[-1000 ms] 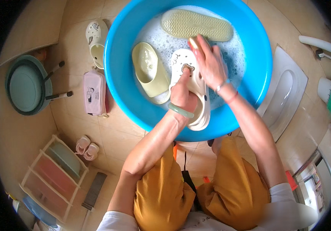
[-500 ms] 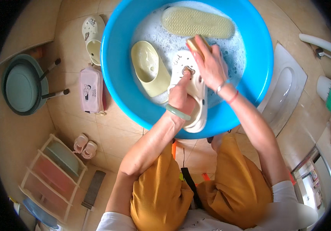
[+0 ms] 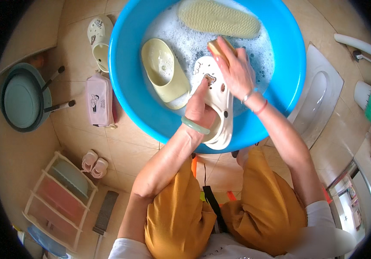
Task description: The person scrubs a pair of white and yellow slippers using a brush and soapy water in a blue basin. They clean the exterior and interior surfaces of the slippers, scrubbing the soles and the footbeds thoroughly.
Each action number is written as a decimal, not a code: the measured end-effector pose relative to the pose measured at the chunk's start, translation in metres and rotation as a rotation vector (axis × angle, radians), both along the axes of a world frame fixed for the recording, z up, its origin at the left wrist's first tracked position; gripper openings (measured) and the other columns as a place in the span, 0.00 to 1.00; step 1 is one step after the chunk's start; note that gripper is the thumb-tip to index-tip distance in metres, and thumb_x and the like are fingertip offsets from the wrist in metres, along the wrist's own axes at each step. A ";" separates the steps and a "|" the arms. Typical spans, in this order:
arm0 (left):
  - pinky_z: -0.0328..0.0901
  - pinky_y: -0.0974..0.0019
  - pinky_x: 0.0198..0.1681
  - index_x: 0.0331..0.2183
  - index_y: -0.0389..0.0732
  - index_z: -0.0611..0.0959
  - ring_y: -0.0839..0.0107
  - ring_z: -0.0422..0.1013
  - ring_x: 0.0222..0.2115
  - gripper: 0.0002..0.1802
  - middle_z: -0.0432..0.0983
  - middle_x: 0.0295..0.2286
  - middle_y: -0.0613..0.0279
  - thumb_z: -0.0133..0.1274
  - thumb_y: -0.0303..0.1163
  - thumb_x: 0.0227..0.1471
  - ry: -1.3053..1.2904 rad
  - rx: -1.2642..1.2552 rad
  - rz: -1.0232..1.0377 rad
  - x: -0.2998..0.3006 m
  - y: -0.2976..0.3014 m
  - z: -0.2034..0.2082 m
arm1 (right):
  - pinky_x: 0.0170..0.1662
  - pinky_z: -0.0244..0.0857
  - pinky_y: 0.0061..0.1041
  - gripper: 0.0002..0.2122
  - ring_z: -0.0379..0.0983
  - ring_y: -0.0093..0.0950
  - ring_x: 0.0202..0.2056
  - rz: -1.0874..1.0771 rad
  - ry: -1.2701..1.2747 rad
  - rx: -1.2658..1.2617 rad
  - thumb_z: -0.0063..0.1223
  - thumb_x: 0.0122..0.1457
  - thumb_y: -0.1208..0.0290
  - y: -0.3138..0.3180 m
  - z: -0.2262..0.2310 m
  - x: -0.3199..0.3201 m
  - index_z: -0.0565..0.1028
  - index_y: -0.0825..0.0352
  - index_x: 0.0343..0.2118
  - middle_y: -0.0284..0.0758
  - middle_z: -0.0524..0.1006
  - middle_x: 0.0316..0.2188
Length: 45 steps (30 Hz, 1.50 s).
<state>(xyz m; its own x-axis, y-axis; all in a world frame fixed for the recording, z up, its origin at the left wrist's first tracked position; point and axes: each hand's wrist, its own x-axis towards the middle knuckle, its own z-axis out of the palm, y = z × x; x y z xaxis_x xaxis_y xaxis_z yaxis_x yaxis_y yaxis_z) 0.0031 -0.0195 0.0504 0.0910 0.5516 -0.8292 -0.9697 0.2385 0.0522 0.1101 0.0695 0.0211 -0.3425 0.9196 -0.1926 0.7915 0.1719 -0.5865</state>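
Tiles [image 3: 127,146] of tan floor surround blue soapy basin [image 3: 291,56].

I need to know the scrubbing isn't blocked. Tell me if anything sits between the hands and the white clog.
Nothing visible does. The left hand grips the white clog directly, and the right hand presses a sponge against its toe. The yellow slipper lies beside it in the blue basin.
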 end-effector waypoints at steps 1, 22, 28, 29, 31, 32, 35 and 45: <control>0.63 0.55 0.56 0.54 0.38 0.70 0.61 0.70 0.49 0.22 0.72 0.49 0.56 0.44 0.40 0.64 -0.013 0.023 0.017 -0.003 -0.004 -0.005 | 0.40 0.67 0.40 0.24 0.69 0.44 0.40 -0.005 0.062 0.014 0.49 0.62 0.57 -0.015 0.009 0.002 0.65 0.49 0.61 0.42 0.67 0.38; 0.63 0.57 0.57 0.54 0.40 0.71 0.63 0.70 0.49 0.24 0.74 0.48 0.57 0.49 0.42 0.61 -0.119 0.147 -0.078 -0.019 -0.020 -0.016 | 0.40 0.66 0.40 0.30 0.68 0.41 0.40 0.245 0.152 0.061 0.59 0.54 0.61 -0.099 0.064 0.024 0.65 0.47 0.62 0.38 0.65 0.38; 0.69 0.60 0.51 0.56 0.38 0.69 0.64 0.73 0.47 0.22 0.73 0.49 0.58 0.46 0.34 0.63 0.068 0.098 -0.144 0.002 -0.013 0.001 | 0.38 0.67 0.40 0.23 0.70 0.41 0.38 0.018 0.009 0.065 0.55 0.58 0.56 0.001 0.009 0.013 0.70 0.46 0.58 0.40 0.69 0.37; 0.70 0.61 0.49 0.56 0.37 0.69 0.64 0.73 0.46 0.21 0.74 0.48 0.58 0.46 0.33 0.63 0.105 0.120 -0.188 0.008 -0.012 0.003 | 0.38 0.68 0.38 0.22 0.70 0.40 0.37 0.000 -0.007 0.102 0.55 0.59 0.56 0.016 -0.012 0.024 0.71 0.46 0.57 0.40 0.70 0.36; 0.69 0.67 0.45 0.49 0.34 0.76 0.72 0.74 0.40 0.18 0.77 0.44 0.60 0.55 0.27 0.57 0.414 0.121 -0.255 0.009 -0.004 0.025 | 0.38 0.68 0.35 0.21 0.71 0.36 0.37 -0.104 0.236 -0.069 0.55 0.60 0.57 0.030 -0.013 0.038 0.72 0.51 0.56 0.40 0.72 0.35; 0.68 0.68 0.45 0.49 0.33 0.76 0.73 0.73 0.41 0.18 0.77 0.44 0.60 0.56 0.27 0.57 0.524 0.158 -0.338 0.003 -0.005 0.025 | 0.40 0.68 0.31 0.20 0.70 0.33 0.36 -0.135 0.374 0.014 0.55 0.61 0.59 0.027 0.001 0.037 0.72 0.55 0.56 0.39 0.73 0.33; 0.69 0.68 0.44 0.50 0.32 0.75 0.73 0.73 0.41 0.19 0.77 0.43 0.59 0.55 0.27 0.58 0.742 0.271 -0.459 0.002 -0.010 0.019 | 0.44 0.66 0.33 0.21 0.68 0.35 0.39 -0.040 0.280 0.295 0.56 0.59 0.63 0.001 0.045 0.049 0.73 0.54 0.56 0.40 0.71 0.38; 0.68 0.68 0.41 0.47 0.31 0.77 0.72 0.73 0.38 0.17 0.79 0.39 0.58 0.56 0.24 0.55 1.245 0.447 -0.711 0.005 -0.010 0.024 | 0.35 0.71 0.36 0.20 0.72 0.39 0.38 -0.127 0.138 0.194 0.57 0.57 0.57 0.008 0.025 0.030 0.73 0.45 0.54 0.38 0.70 0.39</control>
